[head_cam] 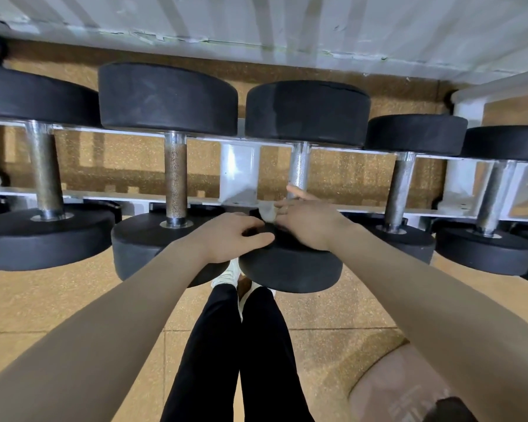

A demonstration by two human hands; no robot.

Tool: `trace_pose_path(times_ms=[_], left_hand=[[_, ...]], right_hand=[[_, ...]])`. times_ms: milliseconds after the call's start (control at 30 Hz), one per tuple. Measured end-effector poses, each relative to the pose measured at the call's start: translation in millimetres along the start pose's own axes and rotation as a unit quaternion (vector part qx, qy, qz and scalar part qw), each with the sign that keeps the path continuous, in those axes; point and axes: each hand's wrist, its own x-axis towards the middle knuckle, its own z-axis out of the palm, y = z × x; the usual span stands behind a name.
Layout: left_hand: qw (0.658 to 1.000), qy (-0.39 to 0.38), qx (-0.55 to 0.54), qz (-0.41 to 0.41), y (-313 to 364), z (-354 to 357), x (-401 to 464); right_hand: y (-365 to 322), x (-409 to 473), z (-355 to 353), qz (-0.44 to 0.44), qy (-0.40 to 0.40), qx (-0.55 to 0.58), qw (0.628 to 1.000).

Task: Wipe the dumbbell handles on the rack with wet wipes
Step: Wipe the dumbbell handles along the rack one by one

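Five dumbbells in row on white rack (240,166), handles running near to far; black round heads at each end; middle dumbbell (290,269) directly ahead, its handle (299,169) bright knurled steel; left hand (232,236) rests on near head of middle dumbbell, fingers curled over its top, grasping nothing visible; right hand (305,222) just beside it, pinching small white wet wipe (268,212) at near end of handle, index finger extended toward handle; speckled tan floor (73,300) beneath; person's black trousers and white shoes below.
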Motion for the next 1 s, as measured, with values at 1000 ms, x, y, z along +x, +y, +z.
trace_pose_path(times_ms=[1000], left_hand=[[0.994, 0.094, -0.049, -0.032, 26, 33, 12]], right_hand=[[29, -30, 19, 0.191, 0.187, 0.344, 0.900]])
